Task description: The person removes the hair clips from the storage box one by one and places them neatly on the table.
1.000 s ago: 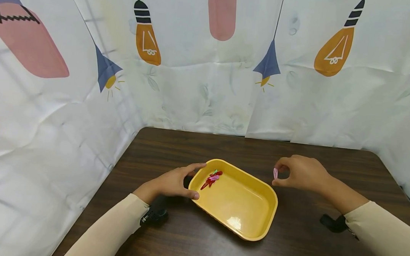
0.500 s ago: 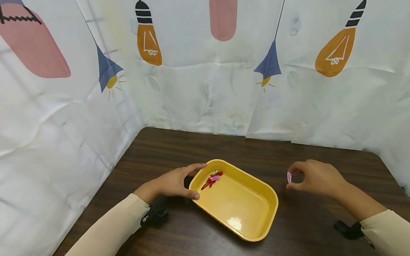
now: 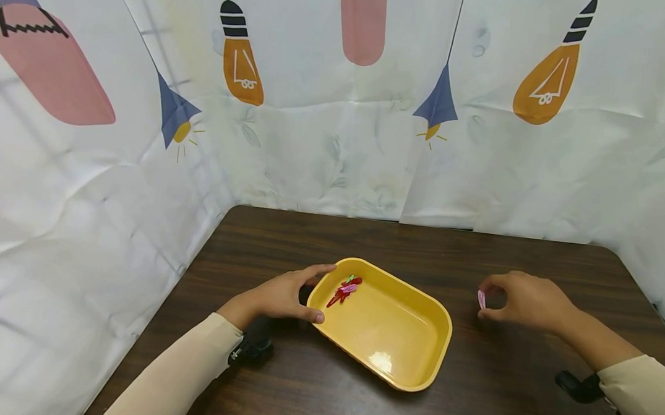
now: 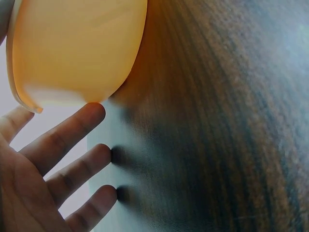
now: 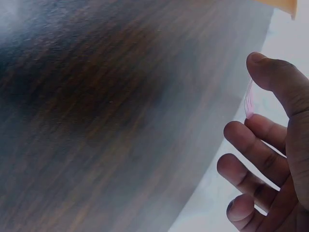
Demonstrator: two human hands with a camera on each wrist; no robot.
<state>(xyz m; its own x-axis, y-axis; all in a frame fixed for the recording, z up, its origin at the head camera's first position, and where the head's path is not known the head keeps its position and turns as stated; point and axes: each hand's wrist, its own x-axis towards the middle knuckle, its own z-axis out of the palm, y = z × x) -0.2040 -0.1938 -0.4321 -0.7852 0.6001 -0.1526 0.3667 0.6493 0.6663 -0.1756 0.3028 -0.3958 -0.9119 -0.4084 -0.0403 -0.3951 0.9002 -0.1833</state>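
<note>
In the head view my right hand [image 3: 531, 301] pinches a pink hair clip [image 3: 481, 299] between thumb and index finger, above the table to the right of the yellow tray [image 3: 382, 340]. The right wrist view shows the pink clip [image 5: 249, 100] edge-on between thumb and fingertip, the other fingers loosely bent. My left hand [image 3: 278, 299] grips the tray's left end, thumb on the near side and index finger at the far corner. In the left wrist view, fingers [image 4: 63, 137] touch the tray's outer wall [image 4: 82, 53]. Red, pink and green hair clips [image 3: 344, 291] lie together at the tray's left end.
The dark wooden table [image 3: 286, 236] carries the tray near its middle. Behind and to the left hangs a white sheet [image 3: 324, 145] printed with lamps and bulbs. A black wrist strap device [image 3: 578, 386] sits below the right wrist.
My right hand has moved right and slightly nearer, away from the tray, still pinching the pink hair clip. The left hand and tray have stayed in place.
</note>
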